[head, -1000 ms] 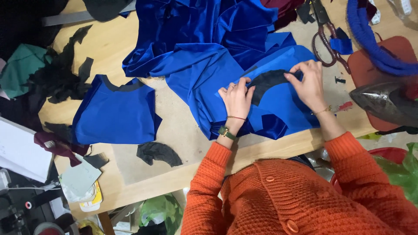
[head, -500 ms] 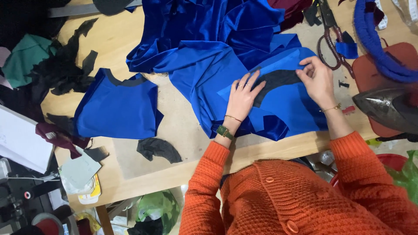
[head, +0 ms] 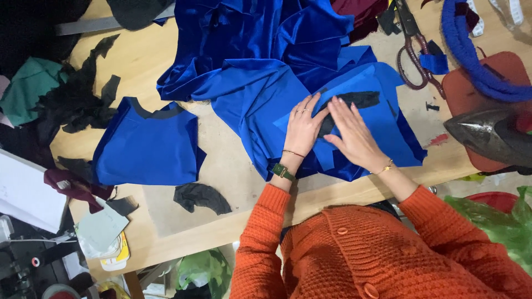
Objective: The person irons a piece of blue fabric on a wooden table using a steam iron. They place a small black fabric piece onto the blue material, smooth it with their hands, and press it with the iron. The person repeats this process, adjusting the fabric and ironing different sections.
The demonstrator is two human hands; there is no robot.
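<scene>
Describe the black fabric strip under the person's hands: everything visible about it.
The black fabric strip is a narrow, slightly curved piece of soft, matte cloth, lying flat on a bright blue fabric panel near the wooden table edge. Its upper right end shows clearly; its lower left part is covered. The left hand rests at its left side and the right hand presses flat over its lower part, fingers spread.

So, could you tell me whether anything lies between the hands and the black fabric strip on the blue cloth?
Nothing visible does: the left hand and right hand both rest flat directly on the black fabric strip, pressing it onto the blue cloth.
</scene>
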